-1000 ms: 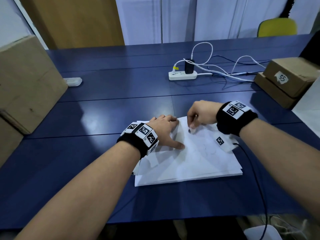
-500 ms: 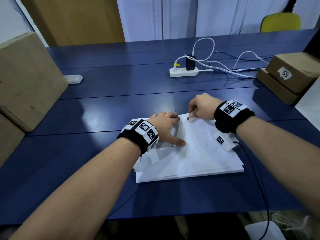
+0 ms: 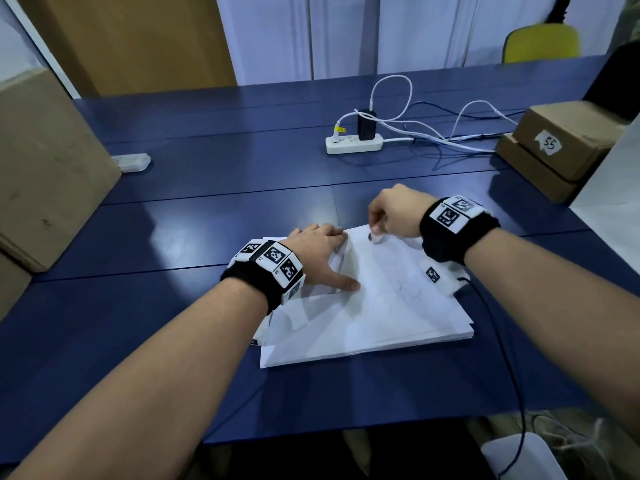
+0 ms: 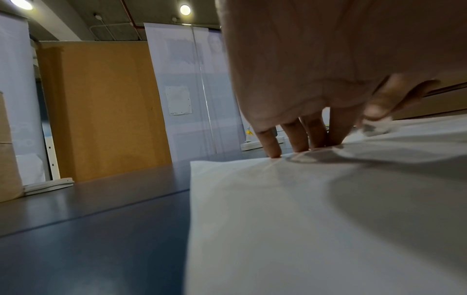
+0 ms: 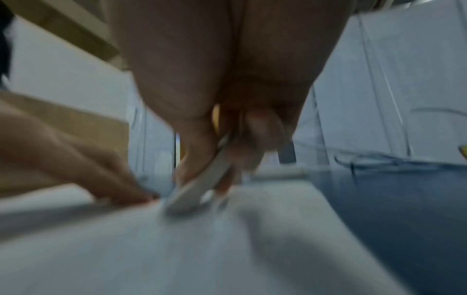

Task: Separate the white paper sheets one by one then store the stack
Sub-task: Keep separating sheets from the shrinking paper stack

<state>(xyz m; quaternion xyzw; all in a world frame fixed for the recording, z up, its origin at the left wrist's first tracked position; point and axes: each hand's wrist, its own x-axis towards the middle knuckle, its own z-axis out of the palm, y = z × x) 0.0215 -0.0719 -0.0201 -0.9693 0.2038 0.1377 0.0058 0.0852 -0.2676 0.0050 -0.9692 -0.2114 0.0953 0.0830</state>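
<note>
The stack of white paper sheets (image 3: 367, 313) lies on the blue table (image 3: 173, 237), directly in front of the person and between the two forearms, skewed so that its long sides run from the near left to the far right and one corner points away toward the far side. That far corner (image 3: 372, 235) is the spot the coming move turns on: the top sheet curls up there, and the right hand (image 3: 394, 213) has it, thumb and forefinger curled into a pinch on the lifted paper while the other fingers are tucked in; the right wrist view, though blurred, shows the white edge (image 5: 202, 185) caught between the fingertips. The left hand (image 3: 318, 254) is just to the left of that corner, laid on the far left part of the stack with fingers extended and thumb spread toward the near side, the fingertips (image 4: 272, 147) pressing down on the paper and gripping nothing. So both hands sit at the far end of the stack, the right one nearer the raised corner and the left one acting as the anchor. Judging from this, the sheet would peel best toward the near right, along the stack's long axis and away from the pressing hand. Further out stand a white power strip (image 3: 353, 143) with cables at the far side and cardboard boxes (image 3: 561, 147) at the right.
</note>
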